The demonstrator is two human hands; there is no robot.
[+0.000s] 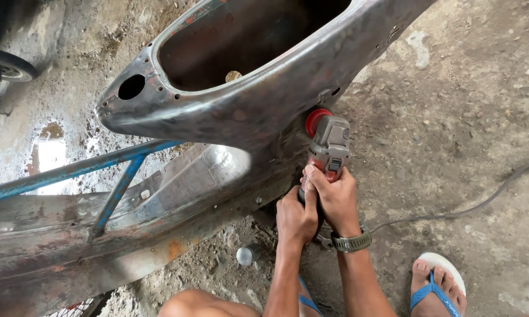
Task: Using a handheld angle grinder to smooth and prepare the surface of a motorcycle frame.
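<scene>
Single head-worn view, looking steeply down and slightly forward from close range; both hands (317,205) sit right of centre, ground (464,117) filling the right side.

Rusty bare-metal shell (258,100), rough concrete floor (470,105)

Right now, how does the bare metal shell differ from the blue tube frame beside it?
The metal shell is broad, curved and hollow, with a big opening; the blue tube frame is thin and straight. The shell is stripped to grey steel with rust patches; the frame has blue paint. The angle grinder, gripped by the left hand and right hand, meets the shell, not the frame. Both are metal.
</scene>
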